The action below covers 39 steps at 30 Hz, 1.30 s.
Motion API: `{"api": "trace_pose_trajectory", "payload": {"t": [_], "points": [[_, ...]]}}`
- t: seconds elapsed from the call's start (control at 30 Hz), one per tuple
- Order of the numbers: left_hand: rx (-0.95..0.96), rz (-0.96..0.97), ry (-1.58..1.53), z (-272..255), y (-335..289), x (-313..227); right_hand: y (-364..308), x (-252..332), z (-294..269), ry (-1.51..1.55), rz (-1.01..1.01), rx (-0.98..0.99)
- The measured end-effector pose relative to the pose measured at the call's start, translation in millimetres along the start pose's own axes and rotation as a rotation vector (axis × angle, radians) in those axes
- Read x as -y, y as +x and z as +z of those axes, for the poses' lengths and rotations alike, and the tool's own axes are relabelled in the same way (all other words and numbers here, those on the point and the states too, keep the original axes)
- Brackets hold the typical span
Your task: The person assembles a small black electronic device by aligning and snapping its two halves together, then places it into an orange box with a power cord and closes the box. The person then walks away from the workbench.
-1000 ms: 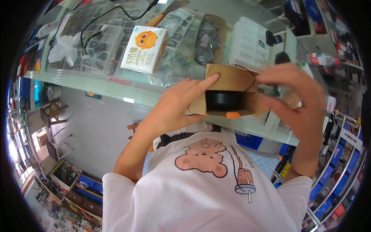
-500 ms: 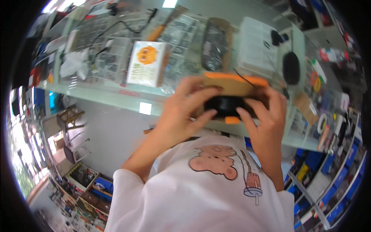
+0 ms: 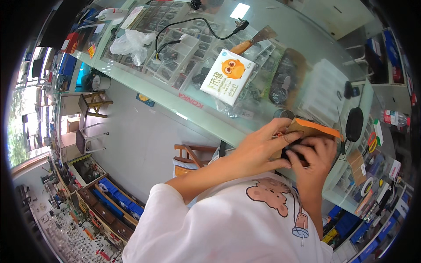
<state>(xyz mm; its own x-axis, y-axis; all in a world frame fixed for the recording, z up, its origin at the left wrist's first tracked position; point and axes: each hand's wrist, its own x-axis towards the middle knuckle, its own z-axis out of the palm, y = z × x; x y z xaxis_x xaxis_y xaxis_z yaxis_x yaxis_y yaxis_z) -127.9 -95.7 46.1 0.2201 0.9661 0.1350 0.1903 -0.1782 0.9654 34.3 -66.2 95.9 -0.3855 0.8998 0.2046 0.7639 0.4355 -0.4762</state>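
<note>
Close to my body, at the table's near edge, I hold a small cardboard box (image 3: 316, 128) with an orange outside and a brown inside. My left hand (image 3: 268, 145) is closed on its left side, the index finger lying along the raised flap and the thumb below. Curled fingers of my right hand (image 3: 315, 158) reach into the box's opening from the right. A dark object sits between the hands, mostly hidden by the fingers.
On the glass table (image 3: 210, 115) lie a white tissue pack (image 3: 228, 76), a wooden-handled scraper (image 3: 253, 40), a black plug cord (image 3: 206, 21), a plastic bag (image 3: 133, 45) and a black oval object (image 3: 354, 124). A wooden chair (image 3: 188, 155) stands below the table's edge.
The view has turned, so the table and box appear farther right. My right fingers have curled in over the opening, and the black object that showed between my hands is now mostly covered.
</note>
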Motion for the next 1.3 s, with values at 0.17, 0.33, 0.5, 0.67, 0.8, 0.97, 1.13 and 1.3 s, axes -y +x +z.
{"api": "trace_pose_trajectory", "payload": {"t": [0.17,0.33,0.5,0.67,0.8,0.97,1.13,1.3], "points": [[0.004,0.048,-0.024,-13,-1,-1,-1,3,-3,0.039,-0.021,0.033],[-0.483,0.106,0.251,-88,5,15,-20,-17,-17,0.046,0.162,-0.222],[-0.747,-0.014,1.34,-224,3,101,-32,-30,-16,0.232,0.288,-0.263],[-0.616,-0.276,1.171,-266,12,156,-45,-40,-21,0.198,0.231,-0.258],[-0.667,-0.171,1.202,-251,20,144,-46,-39,-23,0.184,0.208,-0.246],[-0.811,-0.421,1.262,-274,12,173,-52,-50,-33,0.197,0.106,-0.268],[-0.868,-0.464,0.454,-284,41,134,-47,-67,-46,0.231,0.04,-0.37],[-0.649,-0.079,0.259,-244,76,9,7,-70,-69,0.403,-0.103,-0.336]]}}
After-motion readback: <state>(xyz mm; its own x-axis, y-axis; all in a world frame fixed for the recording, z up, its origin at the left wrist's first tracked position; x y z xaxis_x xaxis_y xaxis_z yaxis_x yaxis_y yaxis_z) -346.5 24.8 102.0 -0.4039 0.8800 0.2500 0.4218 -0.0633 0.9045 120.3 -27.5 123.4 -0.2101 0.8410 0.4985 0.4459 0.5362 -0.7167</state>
